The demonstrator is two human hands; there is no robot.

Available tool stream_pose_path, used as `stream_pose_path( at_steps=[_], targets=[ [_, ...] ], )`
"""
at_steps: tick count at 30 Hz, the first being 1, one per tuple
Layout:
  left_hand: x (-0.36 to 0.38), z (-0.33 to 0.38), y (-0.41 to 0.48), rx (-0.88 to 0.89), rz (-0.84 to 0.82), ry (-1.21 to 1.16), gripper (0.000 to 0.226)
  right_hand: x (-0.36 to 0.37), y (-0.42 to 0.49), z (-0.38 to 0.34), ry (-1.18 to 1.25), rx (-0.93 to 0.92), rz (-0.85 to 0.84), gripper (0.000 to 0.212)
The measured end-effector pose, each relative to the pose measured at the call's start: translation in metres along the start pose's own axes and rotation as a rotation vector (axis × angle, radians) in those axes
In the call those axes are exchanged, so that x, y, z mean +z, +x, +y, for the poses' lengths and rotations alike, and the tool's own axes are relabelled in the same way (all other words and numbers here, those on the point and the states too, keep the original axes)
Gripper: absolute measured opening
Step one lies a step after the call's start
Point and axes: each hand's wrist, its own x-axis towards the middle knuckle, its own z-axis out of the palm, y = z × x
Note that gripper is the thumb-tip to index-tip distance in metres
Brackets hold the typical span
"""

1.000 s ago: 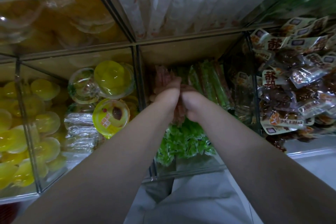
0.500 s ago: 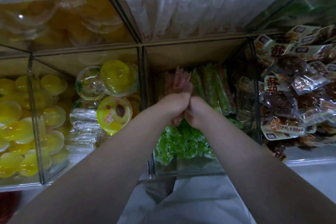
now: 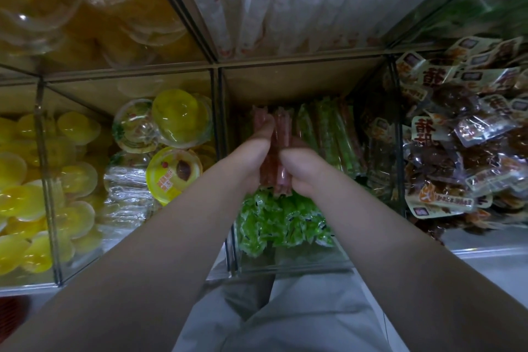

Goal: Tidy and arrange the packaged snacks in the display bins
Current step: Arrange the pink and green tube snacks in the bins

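First: Little has moved in the head view. Both hands keep their spot, but the pink sticks (image 3: 283, 128) show more plainly above them than a second ago.
Second: Grip?
First: Left hand (image 3: 251, 160) and right hand (image 3: 303, 171) both curl round the one bundle, thumbs nearly touching.
Second: Where in the bin (image 3: 285, 264)?
First: Over its back left corner, by the left wall. The long axis runs front to back, tops pointing away from the person. The left hand is nearer that wall. The right hand is on the side of the green sticks (image 3: 323, 134) along the back edge.
Second: Counts?
First: Two hands, and two pink tops that show plainly. More may hide in the fists. The green sticks look like four or five, too blurred to be sure. The green packets (image 3: 283, 220) at the front edge are a heap I can't count.
Second: Next?
First: Probably setting the bundle into that corner, parallel to the green ones.
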Motion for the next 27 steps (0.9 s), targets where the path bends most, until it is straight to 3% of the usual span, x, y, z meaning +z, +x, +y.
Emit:
stream_pose_path(
  at_steps=[5,9,15,20,27],
  targets=[
    [0.002,0.005,-0.001,-0.007,0.035,-0.115,0.052,0.01,-0.006,-0.003,0.026,-0.033,0.005,0.029],
    [0.003,0.006,-0.002,-0.004,0.037,-0.114,0.049,0.006,-0.012,-0.006,0.049,-0.023,-0.017,0.009],
    [-0.001,0.001,-0.002,0.012,0.006,0.031,0.037,-0.007,-0.019,-0.003,0.067,-0.014,0.054,0.032],
    [-0.005,-0.009,-0.007,0.078,-0.03,0.176,0.029,-0.009,-0.026,-0.003,0.021,-0.025,0.09,0.02],
    [-0.008,-0.007,-0.02,0.149,-0.017,0.042,0.033,-0.011,-0.041,-0.019,-0.012,-0.102,0.095,0.011]
  ],
)
